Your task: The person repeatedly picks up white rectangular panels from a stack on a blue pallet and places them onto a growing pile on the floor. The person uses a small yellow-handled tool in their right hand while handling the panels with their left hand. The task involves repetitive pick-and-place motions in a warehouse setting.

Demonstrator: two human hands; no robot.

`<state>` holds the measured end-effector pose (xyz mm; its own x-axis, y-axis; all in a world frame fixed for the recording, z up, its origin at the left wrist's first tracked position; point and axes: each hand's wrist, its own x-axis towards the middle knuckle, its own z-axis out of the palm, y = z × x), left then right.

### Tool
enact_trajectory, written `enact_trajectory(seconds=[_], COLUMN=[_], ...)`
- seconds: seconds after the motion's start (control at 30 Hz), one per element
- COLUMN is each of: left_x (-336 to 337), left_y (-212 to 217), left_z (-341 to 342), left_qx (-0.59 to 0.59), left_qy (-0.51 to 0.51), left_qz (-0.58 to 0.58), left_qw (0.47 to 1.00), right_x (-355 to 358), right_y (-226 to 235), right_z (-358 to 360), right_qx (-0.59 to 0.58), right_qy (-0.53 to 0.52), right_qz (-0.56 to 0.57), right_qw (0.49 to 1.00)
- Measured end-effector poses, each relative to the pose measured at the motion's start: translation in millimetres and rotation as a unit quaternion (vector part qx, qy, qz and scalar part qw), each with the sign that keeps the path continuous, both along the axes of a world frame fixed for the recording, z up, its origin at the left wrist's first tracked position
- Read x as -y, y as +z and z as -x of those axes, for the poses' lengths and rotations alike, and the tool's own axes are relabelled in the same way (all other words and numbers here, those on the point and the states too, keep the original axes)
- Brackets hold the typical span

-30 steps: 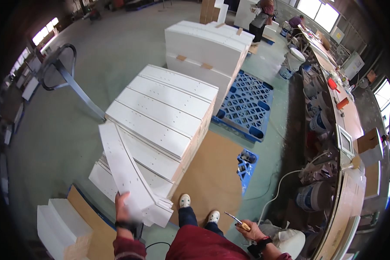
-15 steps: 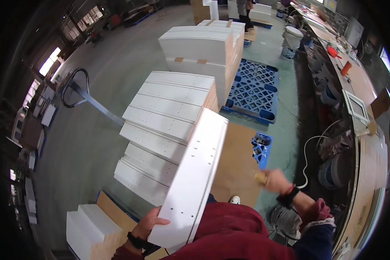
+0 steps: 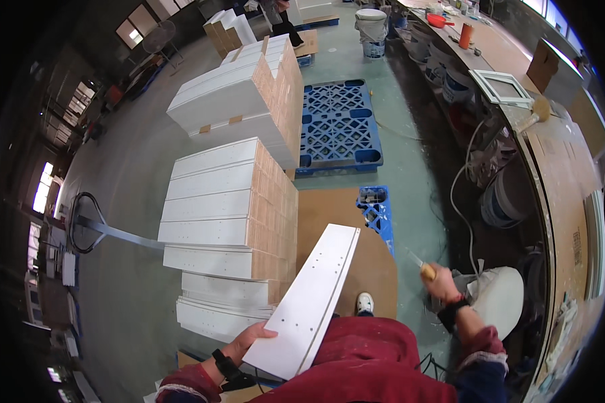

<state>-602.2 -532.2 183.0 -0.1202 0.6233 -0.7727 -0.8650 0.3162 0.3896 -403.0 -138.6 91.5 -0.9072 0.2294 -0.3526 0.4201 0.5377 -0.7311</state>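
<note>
since half a second ago, the far end of the white panel (image 3: 308,299) has moved from in front of the panel stack (image 3: 208,225) to over the brown sheet (image 3: 323,208). the left hand (image 3: 251,340) pinches the panel's near left edge, thumb on the top face; the panel slants up before the person's torso. the right hand (image 3: 442,285), well apart from it, is closed around the wooden-handled tool (image 3: 427,271), its tip blurred.

Your long white board (image 3: 307,302), dotted with holes, slants away rightward; well right of it is your yellow-handled tool (image 3: 427,271).
</note>
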Motion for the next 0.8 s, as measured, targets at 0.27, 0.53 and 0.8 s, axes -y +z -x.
enact_trajectory(seconds=[0.27,0.53,0.8], left_x=[-86,-80,-45], left_y=[-61,-42,11], left_z=[-15,7,-2], left_qx=[0.350,0.149,0.047], left_qy=[0.190,0.206,0.175], left_qz=[-0.354,-0.163,-0.146], left_qw=[0.846,0.953,0.972], right_x=[5,-19,-47], right_y=[-52,-37,-61], right_z=[-42,-19,-27], right_qx=[-0.046,-0.054,-0.106], right_qy=[-0.217,-0.268,-0.151], right_qz=[0.115,0.116,-0.133], right_qw=[0.968,0.955,0.974])
